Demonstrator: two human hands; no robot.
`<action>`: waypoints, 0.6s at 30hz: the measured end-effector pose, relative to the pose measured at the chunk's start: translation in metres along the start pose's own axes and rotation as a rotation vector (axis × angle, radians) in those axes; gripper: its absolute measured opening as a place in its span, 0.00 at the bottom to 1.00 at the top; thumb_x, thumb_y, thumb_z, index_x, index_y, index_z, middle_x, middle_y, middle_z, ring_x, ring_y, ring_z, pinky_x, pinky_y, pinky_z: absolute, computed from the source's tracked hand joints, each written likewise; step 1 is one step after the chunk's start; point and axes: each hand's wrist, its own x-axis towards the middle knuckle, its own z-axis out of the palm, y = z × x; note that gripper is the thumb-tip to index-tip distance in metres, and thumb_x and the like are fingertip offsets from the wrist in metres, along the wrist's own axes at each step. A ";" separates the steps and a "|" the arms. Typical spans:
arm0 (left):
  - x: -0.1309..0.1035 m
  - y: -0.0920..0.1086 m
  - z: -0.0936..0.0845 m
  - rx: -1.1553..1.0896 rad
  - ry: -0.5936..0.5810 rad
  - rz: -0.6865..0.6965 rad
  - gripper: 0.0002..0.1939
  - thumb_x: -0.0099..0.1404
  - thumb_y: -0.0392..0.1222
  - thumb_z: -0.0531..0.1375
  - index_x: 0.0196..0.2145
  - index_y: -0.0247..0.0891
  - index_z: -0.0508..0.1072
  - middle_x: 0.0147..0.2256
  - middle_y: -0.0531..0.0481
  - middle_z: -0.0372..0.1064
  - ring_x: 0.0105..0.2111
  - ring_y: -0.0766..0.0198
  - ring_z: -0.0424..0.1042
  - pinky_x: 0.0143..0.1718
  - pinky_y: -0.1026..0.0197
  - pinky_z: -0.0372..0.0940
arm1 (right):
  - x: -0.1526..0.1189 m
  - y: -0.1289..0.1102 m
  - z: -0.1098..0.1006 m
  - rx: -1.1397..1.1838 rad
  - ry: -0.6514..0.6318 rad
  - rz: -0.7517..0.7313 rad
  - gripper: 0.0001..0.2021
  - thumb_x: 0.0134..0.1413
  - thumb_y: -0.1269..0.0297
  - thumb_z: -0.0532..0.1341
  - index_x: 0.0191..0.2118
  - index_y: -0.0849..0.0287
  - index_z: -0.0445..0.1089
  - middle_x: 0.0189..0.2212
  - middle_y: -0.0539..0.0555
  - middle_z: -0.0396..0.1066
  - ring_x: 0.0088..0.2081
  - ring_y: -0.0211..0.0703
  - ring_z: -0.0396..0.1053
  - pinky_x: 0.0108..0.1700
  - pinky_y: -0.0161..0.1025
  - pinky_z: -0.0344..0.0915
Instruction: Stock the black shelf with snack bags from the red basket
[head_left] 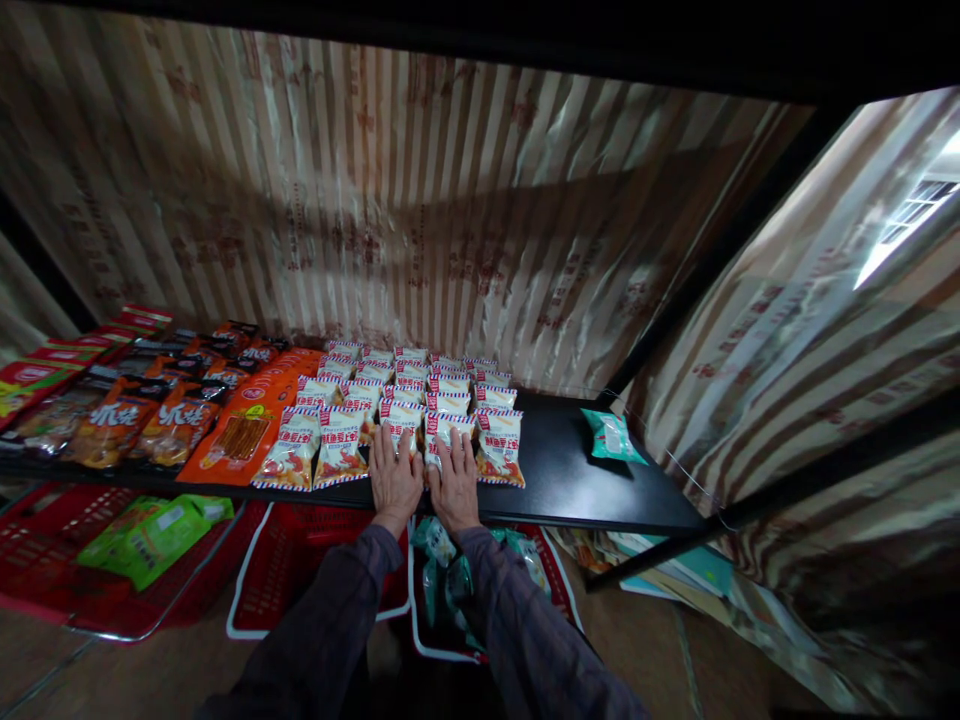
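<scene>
Several white snack bags point(344, 441) with red print and striped edges stand in rows on a black shelf point(559, 470). My left hand point(395, 477) lies flat over the lower part of a front-row bag, fingers stretched toward the back. Beside it, my right hand point(454, 482) rests with spread fingers on the neighbouring front bag. Both hands are open and grip nothing; they partly cover the two bags beneath them. A single teal bag point(616, 436) lies apart at the right end of the shelf.
Orange flat packets point(240, 430), dark-and-orange bags point(176, 420) and red packets point(52, 370) fill the shelf's left part. Below are red baskets point(300, 570), one with green packets point(154, 540), another with teal bags point(442, 580). Black posts point(720, 250) and striped sheeting point(420, 200) enclose the shelf.
</scene>
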 end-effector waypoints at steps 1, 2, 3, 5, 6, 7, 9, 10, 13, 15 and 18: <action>0.000 0.000 0.000 0.004 -0.008 0.002 0.23 0.65 0.41 0.51 0.57 0.35 0.63 0.63 0.35 0.46 0.64 0.47 0.43 0.60 0.42 0.50 | 0.001 0.000 -0.001 -0.004 -0.004 -0.002 0.22 0.60 0.67 0.49 0.60 0.60 0.57 0.66 0.58 0.43 0.67 0.55 0.35 0.61 0.57 0.50; 0.001 0.000 0.001 0.006 -0.016 0.007 0.23 0.65 0.41 0.51 0.57 0.34 0.63 0.63 0.35 0.46 0.64 0.47 0.43 0.60 0.42 0.50 | 0.001 0.000 -0.001 -0.006 -0.006 -0.002 0.22 0.60 0.68 0.49 0.60 0.60 0.57 0.66 0.58 0.43 0.67 0.55 0.35 0.61 0.56 0.50; 0.001 0.000 0.001 0.006 -0.022 0.012 0.24 0.65 0.41 0.51 0.58 0.34 0.62 0.63 0.35 0.47 0.64 0.47 0.43 0.60 0.42 0.50 | 0.002 0.000 -0.001 -0.008 -0.006 -0.001 0.22 0.60 0.68 0.49 0.60 0.60 0.57 0.66 0.58 0.43 0.67 0.55 0.35 0.61 0.56 0.50; 0.001 0.000 0.001 0.003 -0.028 0.019 0.24 0.65 0.42 0.51 0.58 0.35 0.61 0.63 0.35 0.47 0.64 0.47 0.43 0.60 0.42 0.50 | 0.003 0.000 -0.001 -0.010 -0.007 0.002 0.23 0.60 0.68 0.49 0.61 0.59 0.56 0.66 0.58 0.43 0.67 0.55 0.35 0.60 0.57 0.50; 0.001 0.000 0.001 0.002 -0.030 0.021 0.25 0.65 0.42 0.51 0.59 0.35 0.61 0.63 0.36 0.46 0.64 0.48 0.43 0.60 0.42 0.50 | 0.003 0.000 -0.001 -0.010 -0.008 0.004 0.23 0.60 0.68 0.49 0.61 0.59 0.55 0.66 0.58 0.42 0.67 0.55 0.35 0.60 0.57 0.50; 0.001 0.000 0.001 0.001 -0.031 0.022 0.25 0.65 0.42 0.51 0.59 0.35 0.60 0.64 0.37 0.46 0.64 0.48 0.42 0.60 0.42 0.50 | 0.004 0.000 -0.001 -0.010 -0.008 0.004 0.24 0.60 0.68 0.49 0.61 0.59 0.55 0.66 0.58 0.42 0.67 0.55 0.35 0.60 0.57 0.50; 0.001 -0.001 0.002 0.000 -0.029 0.024 0.25 0.65 0.42 0.51 0.59 0.36 0.60 0.64 0.37 0.46 0.65 0.48 0.41 0.60 0.42 0.49 | 0.004 0.000 0.000 -0.013 -0.014 0.004 0.24 0.60 0.67 0.49 0.62 0.59 0.55 0.66 0.57 0.42 0.67 0.55 0.35 0.60 0.57 0.50; 0.001 -0.001 0.002 -0.001 -0.027 0.025 0.25 0.65 0.42 0.51 0.59 0.35 0.60 0.64 0.37 0.46 0.65 0.47 0.41 0.61 0.42 0.48 | 0.004 0.001 0.001 -0.017 -0.020 0.002 0.24 0.59 0.67 0.50 0.62 0.59 0.55 0.66 0.57 0.42 0.67 0.55 0.35 0.60 0.57 0.50; 0.000 -0.003 0.004 -0.013 -0.022 0.032 0.25 0.65 0.42 0.50 0.59 0.35 0.60 0.64 0.37 0.45 0.65 0.47 0.41 0.61 0.42 0.47 | 0.003 0.002 0.002 -0.028 -0.046 -0.005 0.23 0.60 0.67 0.50 0.61 0.58 0.56 0.66 0.57 0.42 0.67 0.54 0.34 0.61 0.55 0.50; -0.001 -0.005 0.006 -0.023 -0.023 0.040 0.25 0.65 0.42 0.50 0.59 0.35 0.60 0.64 0.36 0.44 0.65 0.48 0.41 0.61 0.42 0.47 | 0.003 0.003 0.002 -0.031 -0.053 0.001 0.24 0.60 0.67 0.50 0.61 0.59 0.55 0.66 0.57 0.42 0.67 0.53 0.34 0.61 0.55 0.50; -0.001 -0.006 0.008 -0.024 -0.012 0.043 0.25 0.66 0.43 0.50 0.59 0.34 0.60 0.64 0.36 0.44 0.65 0.48 0.40 0.61 0.41 0.48 | 0.003 0.004 0.002 -0.023 -0.052 0.001 0.24 0.60 0.67 0.50 0.62 0.59 0.55 0.66 0.57 0.42 0.67 0.53 0.33 0.61 0.55 0.50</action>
